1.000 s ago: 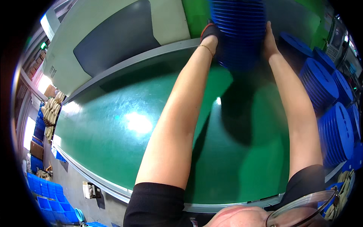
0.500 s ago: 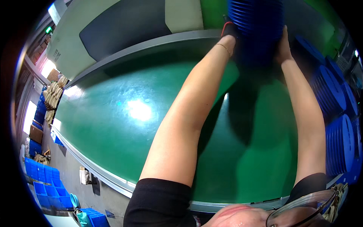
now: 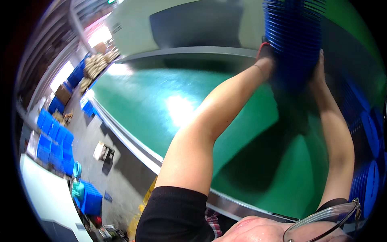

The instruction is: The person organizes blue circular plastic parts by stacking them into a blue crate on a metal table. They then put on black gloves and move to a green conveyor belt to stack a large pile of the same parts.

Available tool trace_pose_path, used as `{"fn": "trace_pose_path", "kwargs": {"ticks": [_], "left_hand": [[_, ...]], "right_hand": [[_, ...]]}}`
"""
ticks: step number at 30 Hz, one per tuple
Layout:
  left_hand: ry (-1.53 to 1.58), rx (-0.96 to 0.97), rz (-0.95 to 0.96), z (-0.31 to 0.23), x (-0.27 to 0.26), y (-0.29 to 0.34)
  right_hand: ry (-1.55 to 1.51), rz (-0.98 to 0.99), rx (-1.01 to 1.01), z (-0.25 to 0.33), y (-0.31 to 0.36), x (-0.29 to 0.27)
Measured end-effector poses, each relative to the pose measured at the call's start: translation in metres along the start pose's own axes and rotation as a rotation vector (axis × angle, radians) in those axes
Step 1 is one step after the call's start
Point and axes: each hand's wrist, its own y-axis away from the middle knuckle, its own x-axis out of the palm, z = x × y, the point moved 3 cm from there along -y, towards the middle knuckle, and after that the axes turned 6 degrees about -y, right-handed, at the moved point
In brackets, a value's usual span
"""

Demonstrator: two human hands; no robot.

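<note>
A tall stack of blue ribbed plastic trays [image 3: 293,42] is held out over the far right of the green table, its top cut off by the picture's edge. My left hand [image 3: 266,58] presses against its left side and wears a black covering with a red edge. Against the right side lies my right hand [image 3: 318,69], its fingers pointing up along the stack. The two hands clamp the stack between them. Shadow hides the base, so I cannot tell whether it touches the table. Most of the left fingers are hidden too.
The green tabletop [image 3: 141,97] has a raised metal rim. More blue stacks [image 3: 369,133] stand close to my right forearm. Behind the table is a pale machine housing [image 3: 258,20] with a dark panel. Blue bins [image 3: 56,137] and a white box [image 3: 103,151] sit on the floor at left.
The whole view has swung, bringing more of the floor at left into sight. Both hands still hold the stack, which sits lower and further right in the picture, with more gaps between its upper ribs.
</note>
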Motion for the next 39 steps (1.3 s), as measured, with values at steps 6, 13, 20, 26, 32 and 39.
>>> {"fn": "trace_pose_path", "kwargs": {"ticks": [6, 13, 20, 26, 32, 39], "left_hand": [[-0.149, 0.023, -0.011, -0.042, -0.080, 0.066], [-0.078, 0.169, -0.145, -0.107, -0.188, 0.161], [-0.063, 0.285, -0.334, -0.173, -0.317, 0.276], [-0.183, 0.502, -0.293, -0.225, -0.458, 0.377], [-0.156, 0.485, -0.483, -0.253, -0.585, 0.478], [0.056, 0.433, -0.890, -0.252, -0.764, 0.564]], "right_hand": [[-0.079, 0.100, 0.138, -0.011, 0.042, 0.103], [-0.206, 0.246, 0.333, -0.026, 0.118, 0.238], [-0.272, 0.409, 0.399, -0.061, 0.196, 0.392], [-0.354, 0.568, 0.527, -0.117, 0.285, 0.543], [-0.612, 0.798, 0.618, -0.176, 0.397, 0.678], [-0.572, 0.788, 0.758, -0.256, 0.510, 0.799]]}}
